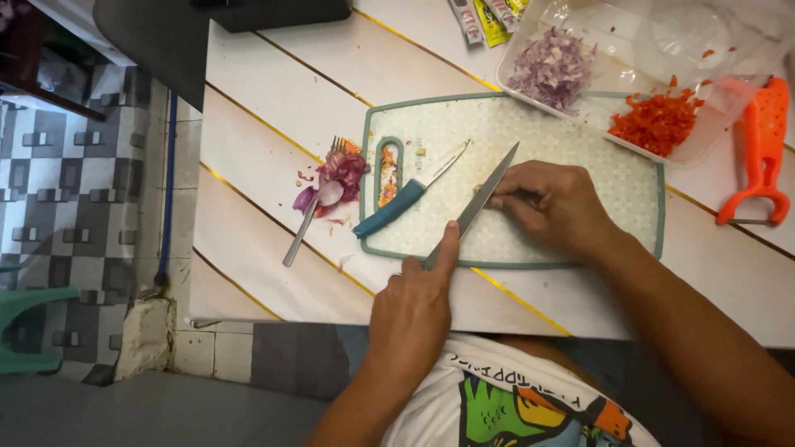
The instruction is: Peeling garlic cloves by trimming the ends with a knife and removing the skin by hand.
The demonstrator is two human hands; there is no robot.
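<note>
Now we clench our left hand [411,308] around the stiff, sharp knife [474,204] by its handle, blade across the cutting board [580,240], while our right hand [551,203] pins a small, barely visible piece near the board's middle.

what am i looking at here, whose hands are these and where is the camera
This is one picture from a camera worn on a person's head, looking down at their own two bare hands over a white planked table. The left hand grips a long steel kitchen knife, its blade over a pale green-rimmed plastic cutting board. The right hand presses something small on the board, hidden under the fingers. Nearby lie a blue-handled small knife, a metal fork among purple onion scraps, an orange peeler, and a clear plastic tray of chopped onion and red pepper.
</note>
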